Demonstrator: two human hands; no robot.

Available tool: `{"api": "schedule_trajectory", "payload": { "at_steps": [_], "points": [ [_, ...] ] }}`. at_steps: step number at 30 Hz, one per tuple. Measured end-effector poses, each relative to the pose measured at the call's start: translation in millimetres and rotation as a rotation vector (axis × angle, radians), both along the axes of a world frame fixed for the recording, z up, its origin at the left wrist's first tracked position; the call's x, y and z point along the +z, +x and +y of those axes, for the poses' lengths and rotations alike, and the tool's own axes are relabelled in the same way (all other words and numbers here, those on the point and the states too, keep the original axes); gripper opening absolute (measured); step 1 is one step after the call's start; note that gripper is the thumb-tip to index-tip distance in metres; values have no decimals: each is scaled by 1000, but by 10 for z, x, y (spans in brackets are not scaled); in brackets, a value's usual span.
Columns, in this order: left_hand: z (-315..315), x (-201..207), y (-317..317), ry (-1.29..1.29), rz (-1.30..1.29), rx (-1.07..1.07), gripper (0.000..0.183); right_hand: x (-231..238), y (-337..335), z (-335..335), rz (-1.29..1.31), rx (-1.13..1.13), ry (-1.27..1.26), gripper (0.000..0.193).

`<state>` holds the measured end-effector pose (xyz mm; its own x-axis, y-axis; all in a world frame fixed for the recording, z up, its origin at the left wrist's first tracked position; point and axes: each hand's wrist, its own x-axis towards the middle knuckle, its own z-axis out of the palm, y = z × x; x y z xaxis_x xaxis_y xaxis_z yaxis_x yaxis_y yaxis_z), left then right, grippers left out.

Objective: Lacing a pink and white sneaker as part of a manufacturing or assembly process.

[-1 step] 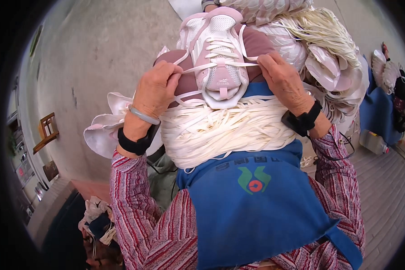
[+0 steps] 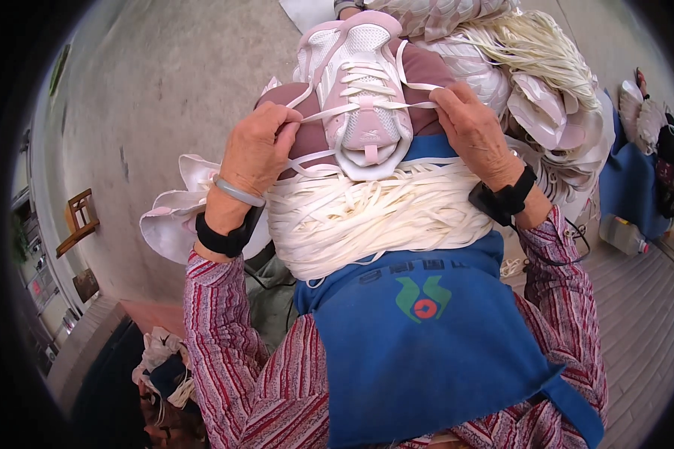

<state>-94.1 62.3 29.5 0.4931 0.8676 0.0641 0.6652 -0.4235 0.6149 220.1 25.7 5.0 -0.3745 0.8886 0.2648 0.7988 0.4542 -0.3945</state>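
A pink and white shoe upper (image 2: 367, 131) without a sole lies across my lap, its tongue pointing toward me. A white shoelace (image 2: 333, 112) is threaded through its eyelets. My left hand (image 2: 262, 142) pinches one end of the lace at the left of the tongue. On the right, the fingertips of my right hand (image 2: 468, 131) pinch the other end. Between the two hands the lace runs nearly straight over the tongue. A thick bundle of loose white laces (image 2: 374, 217) covers my lap just below the shoe upper.
More shoe uppers (image 2: 547, 112) are heaped at the right, with a hank of cream laces (image 2: 532, 45) on top. Another pale upper (image 2: 176, 224) hangs by my left wrist. A plastic jug (image 2: 623, 235) stands on the right floor. A small wooden chair (image 2: 79, 221) is far left.
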Motion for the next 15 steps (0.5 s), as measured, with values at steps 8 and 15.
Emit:
{"api": "schedule_trajectory", "payload": {
  "at_steps": [8,15],
  "points": [
    [-34,304,-71,-249,-506,425,21,-64,179,-58,61,-289,-112,14],
    [68,901,-895,-350,-981,556,33,-144,395,-9,1071,-491,-633,27]
  ]
}}
